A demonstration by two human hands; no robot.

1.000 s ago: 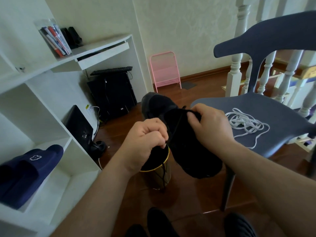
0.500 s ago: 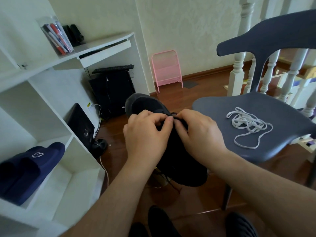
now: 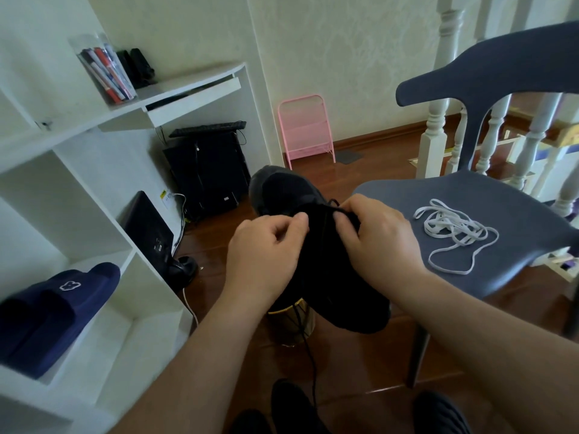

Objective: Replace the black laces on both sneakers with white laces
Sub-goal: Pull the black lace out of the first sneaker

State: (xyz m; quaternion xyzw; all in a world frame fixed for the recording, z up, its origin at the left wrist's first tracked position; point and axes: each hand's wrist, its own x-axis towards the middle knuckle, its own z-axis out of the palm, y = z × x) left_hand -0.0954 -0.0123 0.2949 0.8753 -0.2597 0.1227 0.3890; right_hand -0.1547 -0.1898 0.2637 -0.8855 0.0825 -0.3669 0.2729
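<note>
L hand (image 3: 266,255) moved off black sneaker (image 3: 329,261), lace (image 3: 308,349) dangling loose

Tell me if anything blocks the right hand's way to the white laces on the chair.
Nothing visible does. The white laces lie loose on the bare chair seat, just beside the right hand, which now pinches at the black sneaker.

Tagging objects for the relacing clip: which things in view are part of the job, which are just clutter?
In the job:
- black sneaker, held up by left hand and right hand
- black lace, trailing below the sneaker
- white laces, piled on the blue chair

Lying about:
- navy slippers on the white shelf
- pink folding rack
- gold-rimmed bin
- pen holder
</note>
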